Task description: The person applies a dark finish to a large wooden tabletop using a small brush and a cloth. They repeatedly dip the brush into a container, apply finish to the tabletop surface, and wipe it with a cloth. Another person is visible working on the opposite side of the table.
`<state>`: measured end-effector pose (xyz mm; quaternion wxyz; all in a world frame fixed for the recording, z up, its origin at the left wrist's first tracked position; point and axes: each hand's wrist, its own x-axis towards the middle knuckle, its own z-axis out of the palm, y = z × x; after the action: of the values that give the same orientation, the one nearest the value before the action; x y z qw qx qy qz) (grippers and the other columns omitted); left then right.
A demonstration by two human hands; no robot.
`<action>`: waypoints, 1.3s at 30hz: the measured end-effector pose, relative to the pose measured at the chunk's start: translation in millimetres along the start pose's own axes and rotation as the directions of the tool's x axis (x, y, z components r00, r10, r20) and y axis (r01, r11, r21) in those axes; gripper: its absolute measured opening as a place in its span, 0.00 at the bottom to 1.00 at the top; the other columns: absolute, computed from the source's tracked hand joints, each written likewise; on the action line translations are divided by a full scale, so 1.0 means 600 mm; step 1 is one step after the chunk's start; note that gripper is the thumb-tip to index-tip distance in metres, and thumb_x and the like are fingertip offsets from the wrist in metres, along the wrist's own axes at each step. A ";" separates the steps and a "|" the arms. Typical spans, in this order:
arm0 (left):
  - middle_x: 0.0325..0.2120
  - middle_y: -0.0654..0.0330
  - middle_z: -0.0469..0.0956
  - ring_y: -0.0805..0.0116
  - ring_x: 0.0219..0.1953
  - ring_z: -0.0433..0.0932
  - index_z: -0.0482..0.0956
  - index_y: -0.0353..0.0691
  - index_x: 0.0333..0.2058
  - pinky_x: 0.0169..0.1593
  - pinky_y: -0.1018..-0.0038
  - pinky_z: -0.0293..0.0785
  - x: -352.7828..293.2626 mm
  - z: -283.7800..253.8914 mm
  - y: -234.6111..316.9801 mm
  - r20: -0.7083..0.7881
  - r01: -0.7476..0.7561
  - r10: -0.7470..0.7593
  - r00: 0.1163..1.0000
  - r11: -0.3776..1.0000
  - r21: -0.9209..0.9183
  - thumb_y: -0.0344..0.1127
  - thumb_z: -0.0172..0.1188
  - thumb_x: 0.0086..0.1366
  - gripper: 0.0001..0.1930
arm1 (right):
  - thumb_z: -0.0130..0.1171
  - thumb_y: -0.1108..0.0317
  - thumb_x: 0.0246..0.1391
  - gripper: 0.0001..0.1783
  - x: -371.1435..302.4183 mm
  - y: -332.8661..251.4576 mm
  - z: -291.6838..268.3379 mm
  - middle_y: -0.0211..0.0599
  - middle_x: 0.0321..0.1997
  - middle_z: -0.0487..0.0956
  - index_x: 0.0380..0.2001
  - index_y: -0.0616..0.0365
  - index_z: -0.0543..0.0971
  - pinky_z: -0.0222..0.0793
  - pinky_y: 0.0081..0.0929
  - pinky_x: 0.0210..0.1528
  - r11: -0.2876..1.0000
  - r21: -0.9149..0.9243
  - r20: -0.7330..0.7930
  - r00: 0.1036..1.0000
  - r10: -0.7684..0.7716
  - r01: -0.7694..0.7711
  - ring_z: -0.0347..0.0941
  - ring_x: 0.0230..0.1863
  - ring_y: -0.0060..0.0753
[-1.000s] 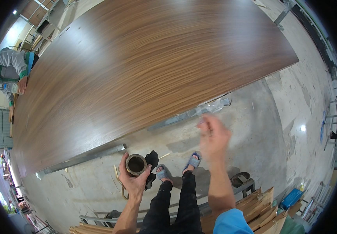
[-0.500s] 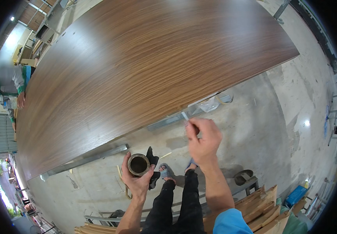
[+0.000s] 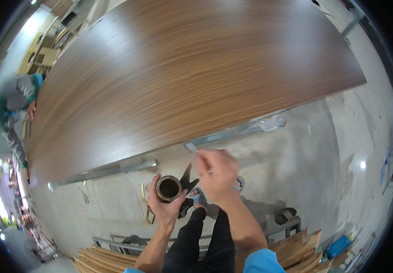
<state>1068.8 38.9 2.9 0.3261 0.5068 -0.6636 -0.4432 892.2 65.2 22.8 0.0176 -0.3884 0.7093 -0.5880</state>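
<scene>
My left hand (image 3: 165, 209) grips a small round can (image 3: 168, 188) with an open dark top, held upright at waist height. My right hand (image 3: 217, 172) is just right of the can and pinches a thin pale stick-like tool (image 3: 190, 147) that points up and left toward the edge of a large wood-grain board (image 3: 183, 73). The tool's tip is blurred. The board fills the upper half of the view. Below my hands I see my dark trousers and sandalled feet (image 3: 196, 197) on the concrete floor.
A metal rail (image 3: 114, 169) runs under the board's near edge, with clear plastic wrap (image 3: 269, 123) at its right end. Another person (image 3: 16, 102) stands at the board's far left. Stacked wood strips (image 3: 101, 263) and offcuts (image 3: 301, 252) lie behind my feet, near a blue object (image 3: 340, 246).
My right hand has come down and left from beside the board's edge to just next to the can, now holding the thin tool. My left hand with the can has barely moved.
</scene>
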 end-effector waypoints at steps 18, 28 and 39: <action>0.42 0.61 0.75 0.73 0.43 0.75 0.65 0.34 0.59 0.49 0.77 0.72 0.010 -0.145 -0.064 -0.209 0.045 -0.052 0.977 0.998 -0.035 0.21 0.72 0.46 0.40 | 0.68 0.75 0.46 0.06 -0.074 -0.072 0.169 0.34 0.20 0.76 0.27 0.57 0.79 0.65 0.30 0.25 0.952 0.154 -0.015 0.963 0.271 -0.265 0.69 0.18 0.34; 0.43 0.60 0.75 0.72 0.43 0.75 0.64 0.34 0.59 0.49 0.77 0.72 0.013 -0.190 -0.086 -0.219 0.055 -0.051 0.974 0.998 0.009 0.21 0.72 0.45 0.41 | 0.67 0.75 0.48 0.06 -0.082 -0.107 0.188 0.37 0.21 0.78 0.30 0.58 0.80 0.68 0.33 0.25 0.966 0.127 -0.026 0.972 0.231 -0.226 0.73 0.20 0.35; 0.40 0.54 0.79 0.66 0.42 0.79 0.67 0.33 0.57 0.48 0.71 0.76 0.017 -0.189 -0.080 -0.245 -0.012 0.022 0.969 0.999 0.042 0.29 0.78 0.40 0.43 | 0.60 0.72 0.57 0.06 -0.094 -0.048 0.143 0.38 0.27 0.81 0.36 0.63 0.79 0.72 0.31 0.31 0.947 0.111 -0.129 0.940 0.315 -0.302 0.76 0.26 0.31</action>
<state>1184.4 -4.9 3.5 0.3993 0.5584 -0.6314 -0.3607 987.9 27.0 -3.6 0.0753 -0.2274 0.7338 -0.6358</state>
